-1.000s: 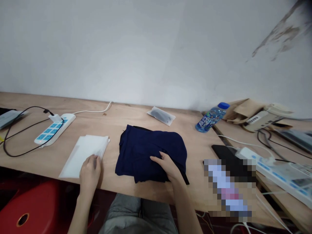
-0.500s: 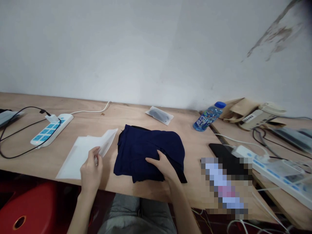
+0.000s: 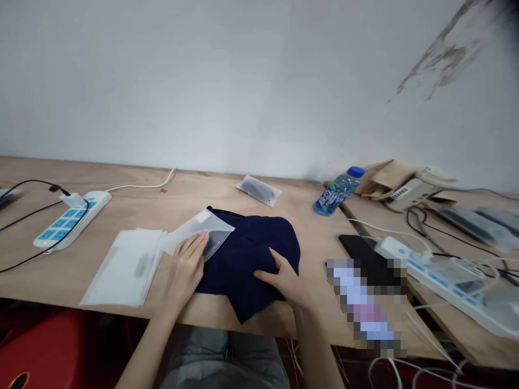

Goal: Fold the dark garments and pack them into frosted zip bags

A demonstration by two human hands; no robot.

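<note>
A single frosted plastic bag [image 3: 217,226] is held in my left hand [image 3: 187,267], whose fingers lie together over it with the thumb hidden beneath. Its far end overlaps the left part of a dark blue folded cloth [image 3: 247,265], which shows through. My right hand [image 3: 284,278] rests on the right side of that cloth, thumb and forefinger spread apart; its other fingers are partly hidden. One corner of the cloth points toward the table's front edge. To the left of my left hand lies a stack of similar frosted bags [image 3: 121,270].
A power strip [image 3: 73,221] with cables lies at left. Near the wall is a small packet [image 3: 258,190] with something dark inside. At right are a tilted bottle [image 3: 338,192], a paper cup [image 3: 419,189], a black flat object [image 3: 367,259], a pixelated item and another power strip [image 3: 441,281].
My left hand has moved right from the stack, carrying one bag onto the cloth. The cloth's front corner now sticks out further. The whole view has shifted slightly.
</note>
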